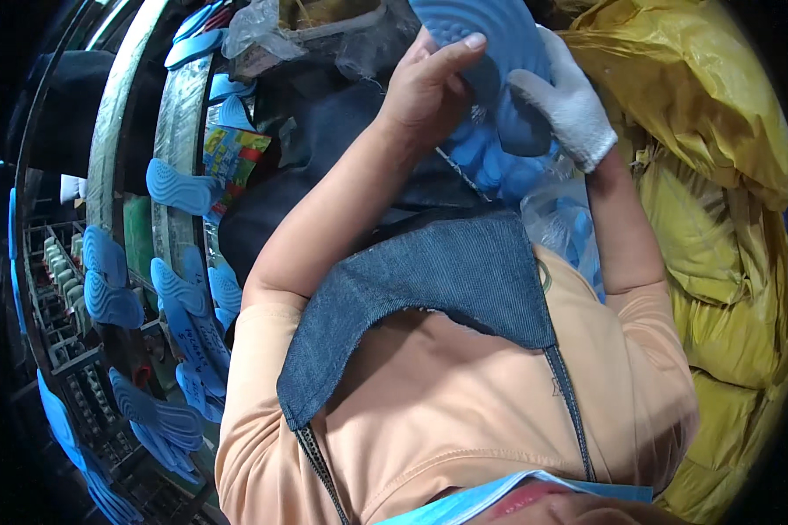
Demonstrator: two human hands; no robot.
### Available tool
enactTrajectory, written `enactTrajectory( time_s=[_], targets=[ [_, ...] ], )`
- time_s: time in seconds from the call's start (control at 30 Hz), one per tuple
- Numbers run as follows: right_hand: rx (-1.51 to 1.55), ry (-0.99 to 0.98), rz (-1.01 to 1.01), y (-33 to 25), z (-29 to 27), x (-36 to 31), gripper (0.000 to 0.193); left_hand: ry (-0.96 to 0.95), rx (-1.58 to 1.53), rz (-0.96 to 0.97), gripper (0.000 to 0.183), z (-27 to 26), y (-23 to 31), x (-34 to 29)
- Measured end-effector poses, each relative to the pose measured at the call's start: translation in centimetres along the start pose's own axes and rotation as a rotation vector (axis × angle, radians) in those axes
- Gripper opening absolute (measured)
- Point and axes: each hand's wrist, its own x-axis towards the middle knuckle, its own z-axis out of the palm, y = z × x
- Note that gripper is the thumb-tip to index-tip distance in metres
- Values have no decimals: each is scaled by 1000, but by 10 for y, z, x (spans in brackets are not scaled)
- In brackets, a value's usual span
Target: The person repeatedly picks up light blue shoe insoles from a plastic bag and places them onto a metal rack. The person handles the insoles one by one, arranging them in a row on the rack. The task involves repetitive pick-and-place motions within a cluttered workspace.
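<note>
Well, insole [510, 31]: blue and ridged, held up just over the pile, its top cut off by the view; the lower part is shaded, so I can't fairly say whether this is one piece or two overlapped.
Left hand [425, 92]: bare, clamped on the insole's left side, thumb across the ridged face, the other fingers mostly hidden.
Right hand [578, 109]: white-gloved, gripping from the right, thumb over the shaded lower part.
Hands: apart from each other, linked only through the insole.
Pile [490, 166]: more blue insoles directly below the held one, with clear plastic [547, 210] beside them.
Rails [181, 105]: metal strips on the left; one rail insole [182, 188] lies crosswise, passing both edges of its rail.
Sacks [692, 96]: yellow, creased, along the right, near the gloved wrist.
Apron [446, 262]: dark denim, below the hands.
Slip risk: the gloved thumb may hold less surely than the bare one; if either thumb eases, the insole could twist or drop.
Mix-up risk: a dropped insole would likely land in the pile and be lost among lookalikes.
Knock risk: a left elbow swung wide might nudge a rail insole off its rail's edge.
</note>
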Motion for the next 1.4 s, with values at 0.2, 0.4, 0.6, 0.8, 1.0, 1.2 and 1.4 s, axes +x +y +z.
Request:
enactTrajectory(
  time_s=[0.2, 0.4, 0.6, 0.8, 1.0, 1.2, 1.4],
  targets=[
    [517, -328, 239, -10, 11, 17, 63, -33, -130, -154, 95, 2, -9, -18],
    [-330, -44, 61, -19, 19, 28, 92, 70, -179, -28, 66, -1, -2, -20],
    [-502, -76, -10, -21, 33, 21, 91, 218, -57, 56, 69, 4, -8, -20],
    [-501, -123, 39, -20, 29, 18, 88, 224, -23, 80, 69, 4, -10, -22],
    [-518, -124, 36, -29, 35, 8, 85, 219, 81, 68, 81, 0, -13, -24],
    [-438, -104, -15, -14, 33, 17, 90, 214, 105, 31, 85, -2, -16, -29],
    [-504, -161, -156, -18, 42, 18, 89, 344, 15, 118, 74, -4, -7, -29]
  ],
)
